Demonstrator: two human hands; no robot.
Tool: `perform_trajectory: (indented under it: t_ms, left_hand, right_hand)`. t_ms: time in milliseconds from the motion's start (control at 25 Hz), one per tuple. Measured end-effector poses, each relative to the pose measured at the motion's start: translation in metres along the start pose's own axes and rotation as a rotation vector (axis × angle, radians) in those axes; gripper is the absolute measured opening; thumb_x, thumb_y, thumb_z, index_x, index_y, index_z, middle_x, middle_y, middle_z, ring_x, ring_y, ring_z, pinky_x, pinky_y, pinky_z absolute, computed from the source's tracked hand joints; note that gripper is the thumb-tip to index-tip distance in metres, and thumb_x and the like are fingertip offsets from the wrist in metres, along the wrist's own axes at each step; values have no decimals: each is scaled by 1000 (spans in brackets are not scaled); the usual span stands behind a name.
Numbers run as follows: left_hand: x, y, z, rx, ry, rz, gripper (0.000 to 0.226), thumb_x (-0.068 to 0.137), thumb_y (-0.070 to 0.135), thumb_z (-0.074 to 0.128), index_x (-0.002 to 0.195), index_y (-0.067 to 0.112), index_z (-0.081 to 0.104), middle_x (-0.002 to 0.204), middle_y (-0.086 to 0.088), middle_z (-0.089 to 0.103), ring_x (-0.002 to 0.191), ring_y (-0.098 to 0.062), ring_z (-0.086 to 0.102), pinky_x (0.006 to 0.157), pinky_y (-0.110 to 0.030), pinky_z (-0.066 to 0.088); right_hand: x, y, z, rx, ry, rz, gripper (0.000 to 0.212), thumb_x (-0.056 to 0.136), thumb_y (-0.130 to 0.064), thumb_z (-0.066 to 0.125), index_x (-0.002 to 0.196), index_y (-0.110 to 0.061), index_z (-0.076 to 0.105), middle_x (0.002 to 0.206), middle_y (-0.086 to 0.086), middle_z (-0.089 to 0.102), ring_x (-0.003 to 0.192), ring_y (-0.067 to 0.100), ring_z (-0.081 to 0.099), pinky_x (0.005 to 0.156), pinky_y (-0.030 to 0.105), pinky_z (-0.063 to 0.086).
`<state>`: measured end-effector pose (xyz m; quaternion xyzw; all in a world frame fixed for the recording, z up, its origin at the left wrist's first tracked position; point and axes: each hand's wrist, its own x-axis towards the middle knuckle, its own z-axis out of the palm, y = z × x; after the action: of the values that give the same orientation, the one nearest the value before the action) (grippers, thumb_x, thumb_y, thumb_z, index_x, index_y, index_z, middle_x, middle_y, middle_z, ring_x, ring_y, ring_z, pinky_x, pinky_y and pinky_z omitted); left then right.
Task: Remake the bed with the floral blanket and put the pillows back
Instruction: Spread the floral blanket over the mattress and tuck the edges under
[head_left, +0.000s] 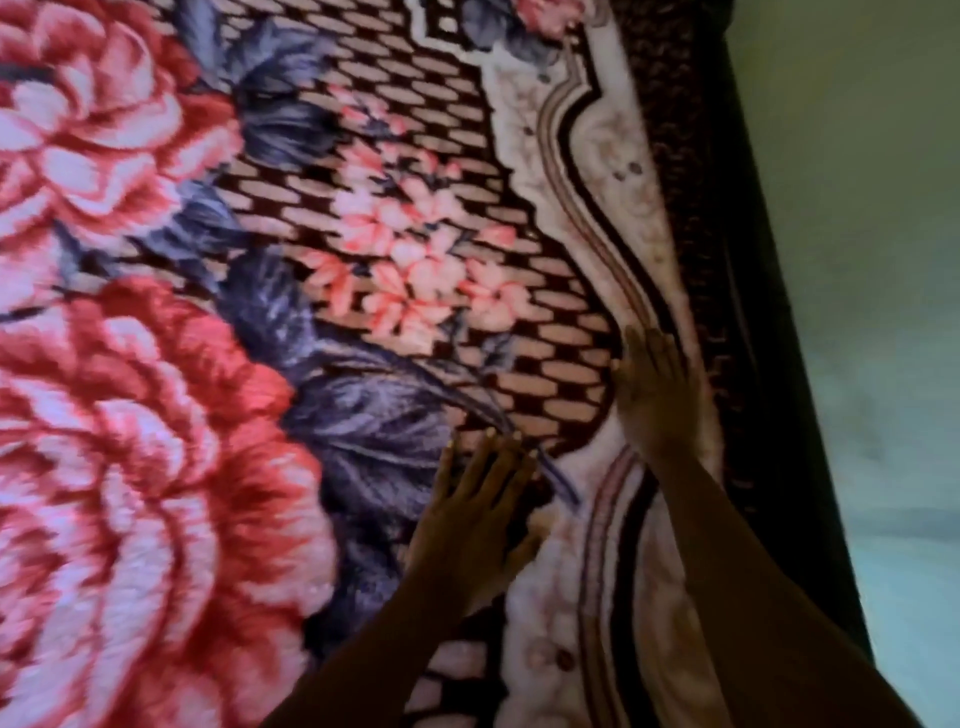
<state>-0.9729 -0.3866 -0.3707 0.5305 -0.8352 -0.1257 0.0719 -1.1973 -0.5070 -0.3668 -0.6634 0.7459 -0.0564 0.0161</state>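
Now both palms lie flat, fingers straight, gripping nothing: left hand (475, 512) and right hand (655, 392) press the floral blanket (218, 291) beneath them; best sweep outward toward the edge beside the right hand.

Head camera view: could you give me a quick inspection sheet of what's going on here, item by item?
Surface: floral blanket spread out and mostly flat, its pale scrolled border running along the right side.
Job's things: the blanket only; no pillows seen.
Clutter: nothing seen.
Grippers: none, a person's bare hands. The left hand and right hand both lie flat on the blanket near its border, fingers straight.
Cables: nothing seen.
Surroundings: pale surface to the right, likely floor; the picture is somewhat blurred.
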Motion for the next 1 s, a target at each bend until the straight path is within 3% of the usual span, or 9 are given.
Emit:
perform_trajectory:
  t_ms: [160,240,400,520,640,760,840,920,1000]
  left_hand:
    - [2,2,8,31,-5,-5,63,84,53,39,138,20,43,146,-1,42,138,-25,28,112,-53,14]
    - [1,2,9,35,-22,-3,63,87,54,36,140,20,41,148,-2,37,139,-25,27,113,-53,13]
    - [1,1,9,40,-43,-8,65,93,57,19,143,19,37,151,-3,32,141,-25,22,112,-55,17]
    - [1,1,10,41,-35,1,67,94,58,16,143,17,36,151,-4,32,141,-25,22,111,-55,17]
    - [1,2,11,37,-33,-5,67,94,59,14,144,18,32,151,-3,30,142,-23,17,112,-54,15]
    - [2,1,11,46,-30,-11,67,94,59,11,145,19,27,152,-1,27,144,-21,9,113,-53,11]
    - [3,1,11,66,-25,-16,67,94,59,9,146,20,25,152,-3,29,142,-23,14,112,-52,10]
    - [5,1,11,76,-18,-12,66,94,59,8,146,20,23,151,-3,29,141,-24,16,111,-52,10]
    - [3,1,13,74,-8,-8,67,93,59,9,146,20,22,152,-2,26,141,-24,16,111,-52,10]
  right_hand:
    - [-33,31,-12,133,67,209,60,91,-40,34,133,-1,50,137,25,47,128,43,43,105,53,31]
    - [-52,34,-21,160,87,314,62,92,-42,36,139,-1,41,144,24,38,134,40,35,109,47,27]
    - [-52,41,-37,310,-154,497,73,94,-48,42,150,-11,12,155,14,18,141,31,21,113,38,18]
    - [-37,52,-47,375,-303,540,81,89,-58,43,150,-16,11,155,11,19,140,30,24,112,40,20]
    - [-20,69,-65,579,-393,561,71,90,-60,40,149,-24,23,151,10,31,137,31,32,111,40,24]
    - [-41,68,-76,608,-416,512,65,96,-47,39,150,-21,15,152,10,30,136,32,33,110,40,26]
    - [-91,35,-69,481,-161,442,64,97,-52,25,149,-15,20,152,13,28,138,30,30,113,44,26]
    - [-148,-17,-49,355,-45,233,64,98,-50,13,144,-11,33,148,14,36,136,28,35,110,46,30]
    - [-188,-42,-25,211,-84,10,54,99,-41,21,141,-14,39,145,10,41,134,25,39,109,43,25]
